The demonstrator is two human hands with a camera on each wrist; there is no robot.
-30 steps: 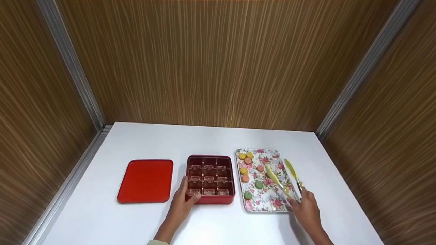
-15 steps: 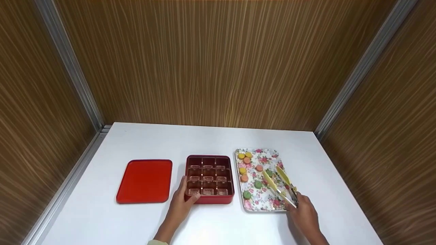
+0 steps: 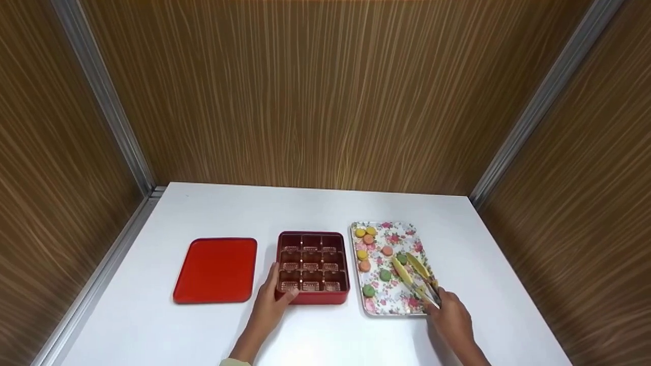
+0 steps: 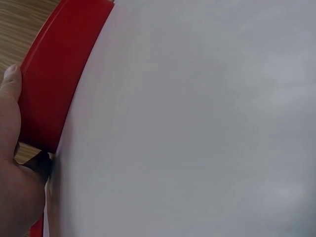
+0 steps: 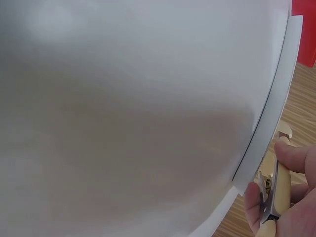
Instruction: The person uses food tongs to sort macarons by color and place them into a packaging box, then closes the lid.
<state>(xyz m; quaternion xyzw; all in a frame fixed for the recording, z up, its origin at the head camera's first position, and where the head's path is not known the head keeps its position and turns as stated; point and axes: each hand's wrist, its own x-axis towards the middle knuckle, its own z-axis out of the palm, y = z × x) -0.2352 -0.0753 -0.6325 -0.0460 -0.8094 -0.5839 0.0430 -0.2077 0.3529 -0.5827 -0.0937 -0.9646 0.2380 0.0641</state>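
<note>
My left hand (image 3: 268, 307) holds the front left corner of a red box (image 3: 320, 299), thumb at the front and fingers along the left side. A brown plastic insert (image 3: 311, 258) divides the box into several bare compartments. My right hand (image 3: 452, 317) grips yellow-tipped tongs (image 3: 403, 271) over a floral tray (image 3: 399, 307). The tips stand apart on either side of a green macaron (image 3: 402, 258); contact cannot be made out. In the right wrist view, the thumb and fingers wrap the tongs' handle (image 5: 282, 190). The left wrist view shows the box's red wall (image 4: 59, 74) against the hand.
More macarons lie on the tray: yellow ones (image 3: 361, 254), orange ones (image 3: 364, 266) and green ones (image 3: 385, 275). A flat red lid (image 3: 216, 269) lies left of the box on the white table (image 3: 305, 208). Wood-patterned panels (image 3: 325, 96) enclose the back and sides.
The tongs have moved left over the tray, and their spread arms have drawn closer together about the green macaron. My left hand and the box have stayed put.
</note>
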